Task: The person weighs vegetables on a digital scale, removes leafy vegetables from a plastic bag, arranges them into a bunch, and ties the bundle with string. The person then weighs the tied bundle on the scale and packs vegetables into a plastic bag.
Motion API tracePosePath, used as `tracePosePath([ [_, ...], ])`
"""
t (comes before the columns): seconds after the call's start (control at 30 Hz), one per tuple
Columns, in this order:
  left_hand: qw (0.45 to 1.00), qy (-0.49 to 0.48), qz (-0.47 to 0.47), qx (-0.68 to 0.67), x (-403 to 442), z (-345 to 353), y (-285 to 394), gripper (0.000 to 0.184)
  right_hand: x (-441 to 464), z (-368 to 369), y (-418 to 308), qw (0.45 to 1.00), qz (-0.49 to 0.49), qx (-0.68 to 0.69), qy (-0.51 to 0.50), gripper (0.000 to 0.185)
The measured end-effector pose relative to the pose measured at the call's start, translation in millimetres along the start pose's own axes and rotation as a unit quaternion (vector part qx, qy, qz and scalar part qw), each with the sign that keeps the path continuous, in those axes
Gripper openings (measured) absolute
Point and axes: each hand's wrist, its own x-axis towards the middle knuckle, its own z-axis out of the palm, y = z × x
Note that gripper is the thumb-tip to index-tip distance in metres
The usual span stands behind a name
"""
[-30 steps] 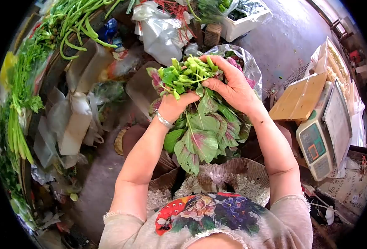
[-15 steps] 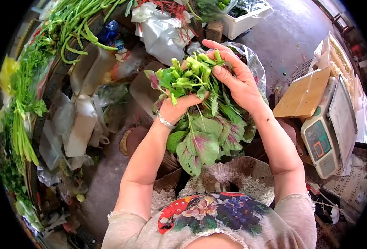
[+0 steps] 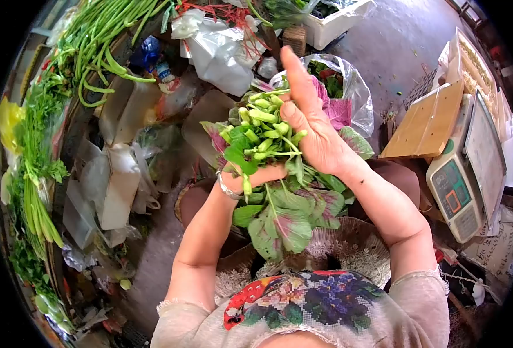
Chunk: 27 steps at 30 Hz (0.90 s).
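A bunch of leafy greens (image 3: pixel 282 223) with purple-centred leaves lies across my left hand (image 3: pixel 256 175), its cut green stems pointing up and toward the far side. My left hand, with a silver bracelet at the wrist, is wrapped round the bunch from below; leaves and stems hide most of its fingers. My right hand (image 3: pixel 310 119) is held flat and upright against the right side of the stems, fingers stretched out. Just behind it, a clear plastic bag (image 3: pixel 358 95) holds more green and purple leaves.
A scale (image 3: pixel 456 191) stands at the right beside a cardboard piece (image 3: pixel 425 124). White plastic bags (image 3: pixel 219 55) and a white foam box (image 3: pixel 332 26) are at the far side. Long green beans (image 3: pixel 103 35) and leafy herbs (image 3: pixel 39 151) line the left.
My right hand has gone from curled fingers over the stems to a flat, stretched-out palm at their right side. The bunch and my left hand have shifted slightly nearer to me.
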Motion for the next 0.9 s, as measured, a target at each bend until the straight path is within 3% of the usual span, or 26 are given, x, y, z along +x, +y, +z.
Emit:
tracePosePath([
  [0.07, 0.997, -0.004, -0.055, -0.059, -6, 1, -11, 0.079, 3, -1, 8, 0.999, -0.028, -0.03, 0.036, 0.077],
  [0.1, 0.999, 0.003, -0.05, -0.012, -3, 6, -14, 0.071, 1, -1, 7, 0.999, -0.029, -0.029, 0.034, 0.077],
  [0.17, 0.998, -0.008, -0.029, -0.062, 3, 15, -11, 0.06, -2, 2, -2, 0.988, -0.011, 0.142, 0.053, 0.091],
  [0.27, 0.965, -0.024, 0.028, -0.26, 10, 24, -6, 0.058, -3, 5, -10, 0.987, 0.005, 0.14, 0.079, 0.109],
  [0.3, 0.976, -0.032, 0.069, -0.205, 12, 26, -2, 0.054, -2, 4, -10, 0.988, -0.002, 0.126, 0.088, 0.114],
  [0.37, 0.975, -0.025, 0.22, 0.035, 25, 24, 7, 0.046, -2, 1, -6, 0.985, 0.037, 0.125, 0.112, 0.134],
  [0.47, 0.969, -0.017, 0.234, 0.076, 21, 21, 4, 0.043, -1, -4, -2, 0.99, 0.008, 0.099, 0.101, 0.135],
  [0.5, 0.97, -0.016, 0.23, 0.078, 17, 19, 2, 0.043, -2, -4, -1, 0.992, 0.008, 0.099, 0.08, 0.131],
  [0.57, 0.99, -0.006, 0.137, -0.013, 8, 17, -12, 0.046, -1, -3, -1, 0.993, 0.01, 0.1, 0.056, 0.127],
  [0.63, 0.991, 0.038, 0.071, -0.102, -1, 21, -18, 0.041, 9, -6, -3, 0.992, 0.035, 0.116, -0.015, 0.108],
  [0.67, 0.999, 0.0, 0.046, -0.027, 3, 15, -9, 0.034, 15, -9, -4, 0.993, 0.048, 0.099, -0.038, 0.096],
  [0.73, 0.995, 0.004, 0.039, -0.094, 3, 25, 5, 0.025, 27, -37, 13, 0.986, 0.038, 0.16, -0.029, 0.062],
  [0.8, 0.999, -0.002, 0.038, -0.026, 2, 27, 1, 0.033, 33, -43, -2, 0.995, 0.085, 0.046, 0.011, 0.045],
  [0.9, 0.993, -0.063, 0.081, 0.051, 8, 28, -6, 0.04, 29, -52, 35, 0.982, 0.167, -0.07, -0.055, 0.045],
])
